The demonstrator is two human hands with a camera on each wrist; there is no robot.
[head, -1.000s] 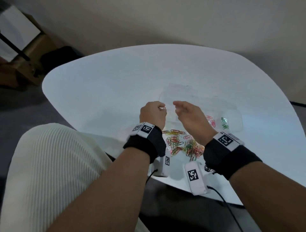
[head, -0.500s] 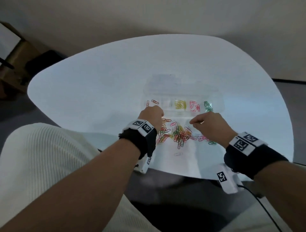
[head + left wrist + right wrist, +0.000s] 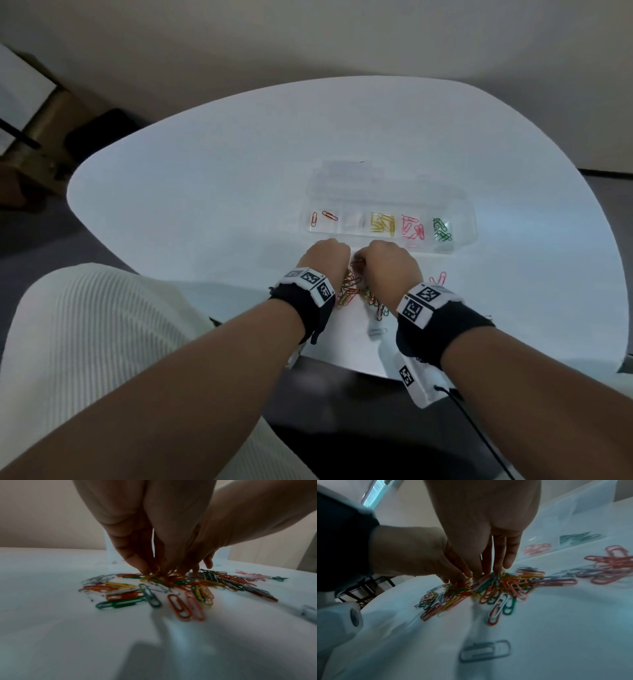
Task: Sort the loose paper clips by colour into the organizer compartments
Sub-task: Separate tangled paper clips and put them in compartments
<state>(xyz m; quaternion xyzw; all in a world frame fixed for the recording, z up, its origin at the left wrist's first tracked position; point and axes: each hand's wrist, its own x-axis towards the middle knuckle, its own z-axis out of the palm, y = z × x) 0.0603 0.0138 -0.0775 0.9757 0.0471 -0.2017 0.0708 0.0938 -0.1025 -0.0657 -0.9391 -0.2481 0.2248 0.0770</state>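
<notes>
Reaching into a heap of mixed-colour clips (image 3: 356, 291) near the front edge of a white table (image 3: 205, 192), the left hand (image 3: 323, 258) and right hand (image 3: 394, 265) work side by side, knuckles almost touching. Both hands point their fingers down into the heap, fingertips bunched among the clips. The left wrist view shows the left fingers (image 3: 137, 561) pressed together at the top of the pile; whether they have pinched a clip cannot be told. The right fingers (image 3: 498, 555) also touch the pile, and their grip is equally unclear through the blur.

Just beyond the hands lies a clear organizer (image 3: 459, 219), its compartments in a row. From left, the first holds two orange-red clips (image 3: 323, 216), the second looks pale and unclear, then come yellow clips (image 3: 382, 223), pink clips (image 3: 412, 228) and green clips (image 3: 441, 229).

A few pink strays (image 3: 440, 278) lie right of the heap, and one grey clip (image 3: 485, 651) lies apart, nearer the table edge. Black wristbands (image 3: 308, 298) with printed markers circle both wrists.
</notes>
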